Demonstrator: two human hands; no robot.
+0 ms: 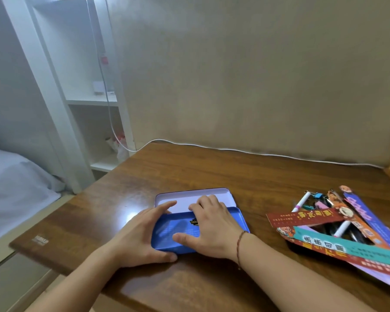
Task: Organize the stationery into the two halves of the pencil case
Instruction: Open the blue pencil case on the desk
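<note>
Left hand [142,235] on the left end of the blue lid [198,229], fingers fairly straight and spread, thumb down at the near left corner, fingertips reaching over the far edge; looks like a light hold across the lid's end, not a tight curl. Right hand [208,226] lies on top of the lid, fingers bent over its far edge toward the tray behind, thumb stretched out flat on the lid's near part. Whether the right fingers actually hook the edge or just rest there, cannot tell. Red string bracelet [240,246] on the right wrist.

Pencil case is a tin in two halves: blue lid nearer the person, with a small dark label, and the pale lilac tray [194,199] just behind it, inside facing up, touching or overlapping the lid's far edge. Tray interior visible, nothing seen in it. Both sit mid-table on the brown wooden table [212,167].

Stationery pile [338,226] well to the right of the case: long printed bookmarks [345,247] in red, teal, purple, fanned over a white marker [301,202], a second white pen [342,228], some binder clips [311,207], partly hidden.

White cable [257,153] runs along the table's far edge by the beige wall. White shelf unit [92,102] at left, bed with a pale sheet [14,176] lower left.
</note>
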